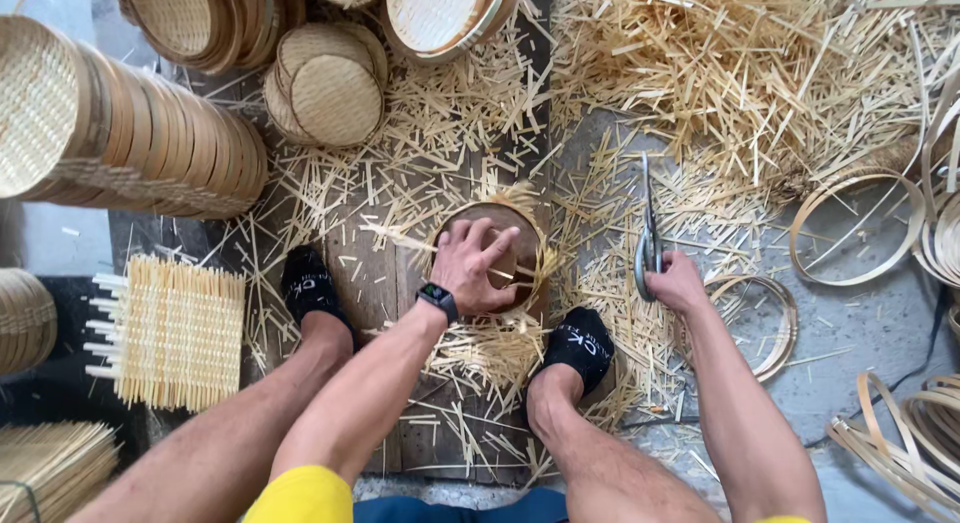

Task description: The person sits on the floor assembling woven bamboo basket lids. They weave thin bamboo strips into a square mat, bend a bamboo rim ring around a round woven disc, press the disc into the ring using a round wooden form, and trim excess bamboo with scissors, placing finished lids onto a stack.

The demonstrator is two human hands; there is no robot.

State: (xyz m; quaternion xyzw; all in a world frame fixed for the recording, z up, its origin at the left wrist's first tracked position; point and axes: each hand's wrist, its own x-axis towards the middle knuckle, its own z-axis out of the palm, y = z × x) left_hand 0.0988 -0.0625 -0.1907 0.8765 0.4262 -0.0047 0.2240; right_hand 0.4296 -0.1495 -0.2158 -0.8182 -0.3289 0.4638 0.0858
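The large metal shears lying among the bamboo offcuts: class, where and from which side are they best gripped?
Grip the large metal shears at the handle loops, the near end, where the right hand already rests. The blades point away from the person, so come from the near side, probably from above since they lie flat on the floor.

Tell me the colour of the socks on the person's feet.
Black socks, with pale markings, seen best in the head view.
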